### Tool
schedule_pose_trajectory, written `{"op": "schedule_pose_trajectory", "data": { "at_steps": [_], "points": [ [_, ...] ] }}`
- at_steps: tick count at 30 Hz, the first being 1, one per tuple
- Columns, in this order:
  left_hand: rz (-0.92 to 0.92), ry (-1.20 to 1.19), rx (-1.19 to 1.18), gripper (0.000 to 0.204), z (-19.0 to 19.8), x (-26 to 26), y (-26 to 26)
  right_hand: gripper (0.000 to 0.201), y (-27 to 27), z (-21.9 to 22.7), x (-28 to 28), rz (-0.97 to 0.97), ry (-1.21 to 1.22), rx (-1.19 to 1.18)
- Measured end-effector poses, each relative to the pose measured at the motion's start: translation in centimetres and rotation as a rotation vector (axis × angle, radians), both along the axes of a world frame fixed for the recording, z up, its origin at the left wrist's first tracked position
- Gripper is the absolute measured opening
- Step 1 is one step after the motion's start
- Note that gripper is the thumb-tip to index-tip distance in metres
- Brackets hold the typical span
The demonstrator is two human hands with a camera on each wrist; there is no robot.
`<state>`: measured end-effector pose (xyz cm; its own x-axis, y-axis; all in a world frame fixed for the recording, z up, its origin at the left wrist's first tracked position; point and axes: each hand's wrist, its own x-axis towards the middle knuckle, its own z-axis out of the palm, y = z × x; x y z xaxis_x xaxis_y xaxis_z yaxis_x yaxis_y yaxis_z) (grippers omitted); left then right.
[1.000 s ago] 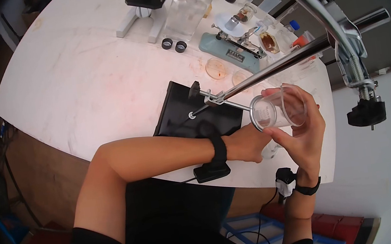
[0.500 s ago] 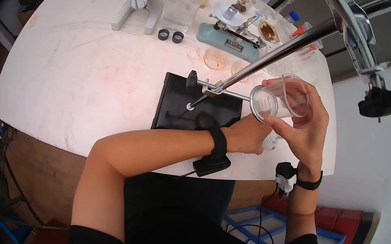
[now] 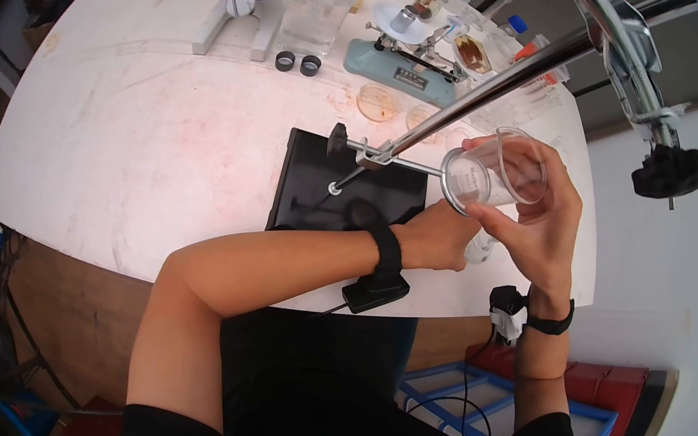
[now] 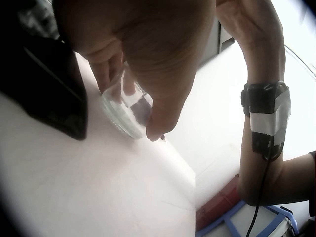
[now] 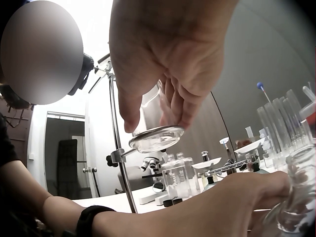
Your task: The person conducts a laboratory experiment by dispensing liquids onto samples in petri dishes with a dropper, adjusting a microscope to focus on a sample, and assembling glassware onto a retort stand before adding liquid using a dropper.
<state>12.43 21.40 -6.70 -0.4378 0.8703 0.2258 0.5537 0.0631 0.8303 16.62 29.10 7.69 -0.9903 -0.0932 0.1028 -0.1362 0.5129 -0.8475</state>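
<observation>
My right hand (image 3: pixel 536 233) grips a clear glass beaker (image 3: pixel 494 179), thumb on one side and fingers round the other. The beaker's base is at the metal ring (image 5: pixel 157 132) of the stand, within the ring's outline in the right wrist view. Lower down, my left hand (image 3: pixel 435 237) reaches across from the left, below the ring. It holds a small clear glass vessel (image 4: pixel 121 113) between thumb and fingers, close over the white table. The left hand hides much of this vessel; a thick round neck shows in the right wrist view.
The stand's black base (image 3: pixel 335 176) lies beside the left forearm, and its metal rod (image 3: pixel 508 87) slants up to a clamp (image 3: pixel 622 50). Farther back are a balance (image 3: pixel 400 70), a petri dish (image 3: pixel 376 103), glass bottles (image 3: pixel 317 10), a microscope (image 3: pixel 242 7) and test tubes (image 5: pixel 279 121).
The head view has shifted slightly, moving the stand and table in the picture. Both hands keep their holds, and the beaker stays at the ring.
</observation>
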Motion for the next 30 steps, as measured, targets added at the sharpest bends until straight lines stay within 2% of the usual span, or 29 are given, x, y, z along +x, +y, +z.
{"op": "schedule_pose_trajectory", "data": {
  "at_steps": [3, 5, 11, 14, 26, 30],
  "points": [
    [0.037, 0.026, 0.121, 0.036, -1.3, 0.1, 0.8, 0.065, 0.8, -0.3, -0.2, 0.031, 0.052, 0.133],
    [0.014, 0.006, 0.056, 0.049, -1.0, 0.0, 0.6, 0.065, 0.6, -0.3, -0.2, 0.029, 0.042, 0.089],
    [-0.005, -0.067, -0.050, 0.061, 0.6, -0.2, 0.0, 0.065, 0.6, -0.6, -0.2, 0.030, 0.057, 0.052],
    [0.009, -0.076, 0.051, 0.064, -0.3, -0.2, 0.4, 0.065, 0.5, -0.5, -0.2, 0.029, 0.052, 0.055],
    [-0.018, -0.087, 0.026, 0.062, 0.0, -0.4, 0.3, 0.063, 0.5, -0.7, -0.2, 0.017, 0.064, 0.053],
    [0.002, -0.044, 0.060, 0.060, -0.9, -0.3, 0.9, 0.064, 0.7, -1.0, -0.3, 0.019, 0.070, 0.047]
  ]
}}
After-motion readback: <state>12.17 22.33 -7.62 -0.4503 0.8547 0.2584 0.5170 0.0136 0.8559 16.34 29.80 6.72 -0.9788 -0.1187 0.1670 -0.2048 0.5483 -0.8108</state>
